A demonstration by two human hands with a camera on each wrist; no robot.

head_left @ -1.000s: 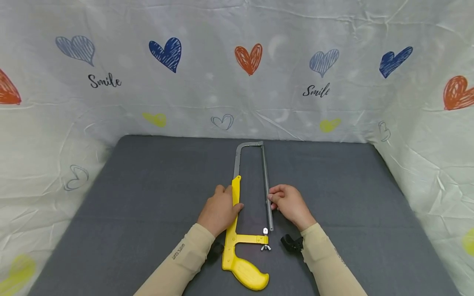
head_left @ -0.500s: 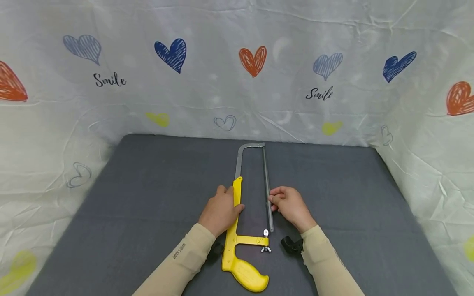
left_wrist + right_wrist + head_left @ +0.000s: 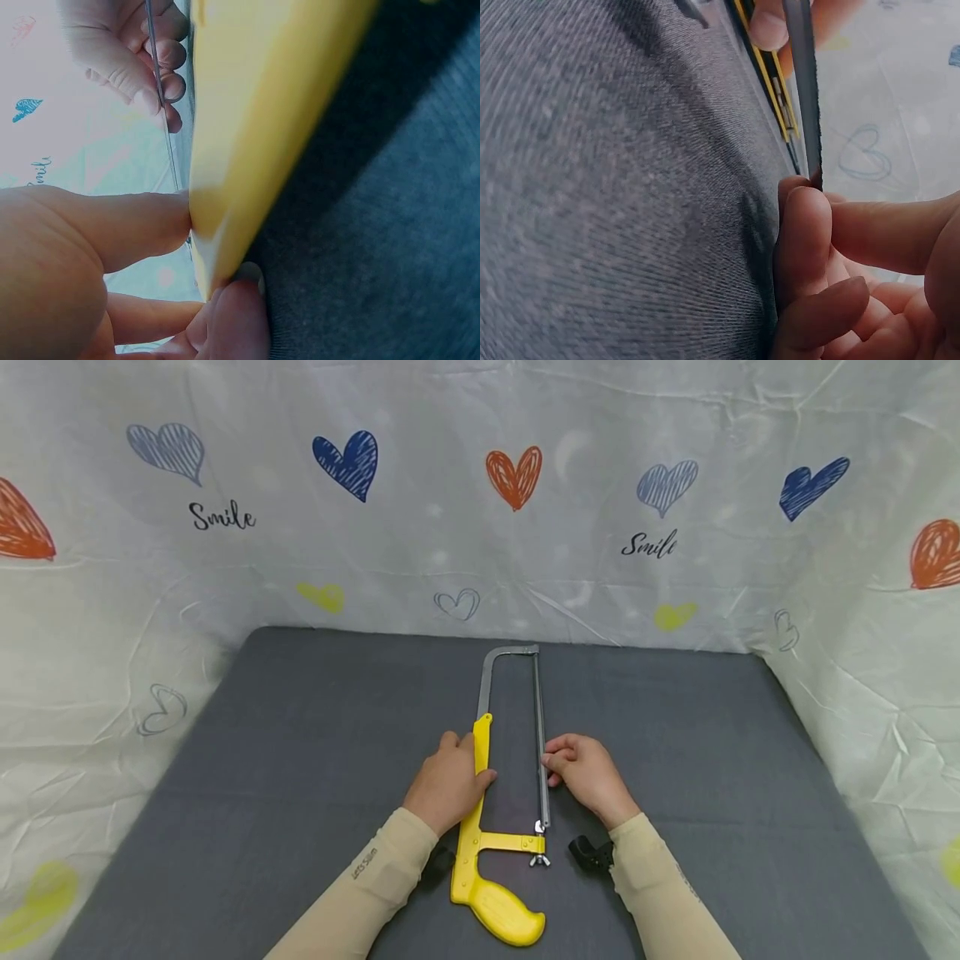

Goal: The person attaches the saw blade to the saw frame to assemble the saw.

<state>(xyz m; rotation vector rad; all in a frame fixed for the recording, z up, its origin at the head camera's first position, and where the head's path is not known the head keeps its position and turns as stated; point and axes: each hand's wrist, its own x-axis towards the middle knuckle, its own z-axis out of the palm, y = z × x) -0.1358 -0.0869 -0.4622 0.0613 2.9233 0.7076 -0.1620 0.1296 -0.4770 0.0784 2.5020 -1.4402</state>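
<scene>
A hacksaw with a yellow handle and a grey metal front bow lies lengthwise in the middle of the table. My left hand grips the yellow part of its frame, thumb on the inner side. Between thumb and fingers, my right hand pinches the thin hacksaw blade. The blade's far end sits at the bow's tip, and its near end overlaps the metal pin above the wing nut. Fine teeth show along the blade in the right wrist view.
Dark grey cloth covers the table. Behind it and at both sides hangs a white sheet printed with hearts and the word "Smile". A black strap piece is at my right wrist.
The blade's near end has shifted slightly left, from beside the pin to overlapping it. Both hands keep their hold; the head view has tilted a little.
</scene>
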